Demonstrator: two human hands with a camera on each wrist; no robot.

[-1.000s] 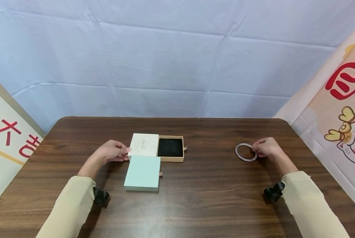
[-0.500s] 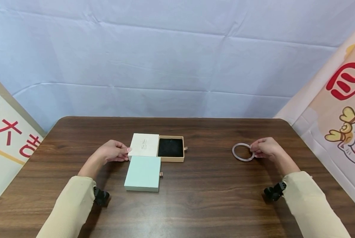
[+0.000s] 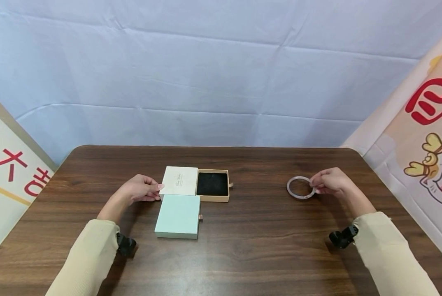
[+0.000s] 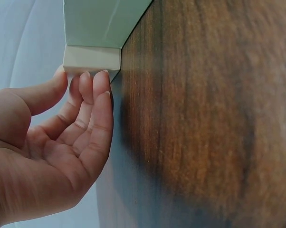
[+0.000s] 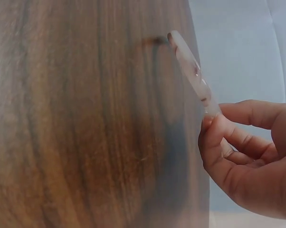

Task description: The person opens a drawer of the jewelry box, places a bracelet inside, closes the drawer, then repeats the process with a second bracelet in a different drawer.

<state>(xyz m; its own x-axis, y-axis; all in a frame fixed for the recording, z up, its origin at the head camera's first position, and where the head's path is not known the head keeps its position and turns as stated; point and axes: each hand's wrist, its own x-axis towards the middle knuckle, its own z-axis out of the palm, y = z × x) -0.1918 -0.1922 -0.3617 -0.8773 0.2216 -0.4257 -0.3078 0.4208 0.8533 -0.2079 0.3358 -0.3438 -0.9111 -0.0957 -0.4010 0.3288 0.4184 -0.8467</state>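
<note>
Dark wood desk [image 3: 258, 234], far edge and rounded far corners visible. Right hand [image 3: 331, 183]: thumb and fingertips pinch a pale ring [image 5: 189, 64] by its right side, in the right part of the desk toward the far right corner. Ring whitish with reddish-brown patches, slanted, outer end leaning toward the wood; cannot tell whether that end touches. Left hand [image 3: 142, 188]: grasping the left end of a cream box sleeve [image 3: 179, 181], thumb on top, other fingertips at the end face below. Sleeve lies left of centre, nearer the far edge, small print on top. Tan drawer [image 3: 212, 198] stands out from its right end, black pad [image 3: 212, 183] inside, small tab [image 3: 231, 185] on the drawer's right wall. Pale green box [image 3: 178, 216] just on the near side of the sleeve, closed, with a pinkish tab [image 3: 201, 217] on its right side. Ring well apart from both boxes. Pale blue cloth [image 3: 206, 82] hangs behind the far edge; printed banners beyond the left and right edges.
</note>
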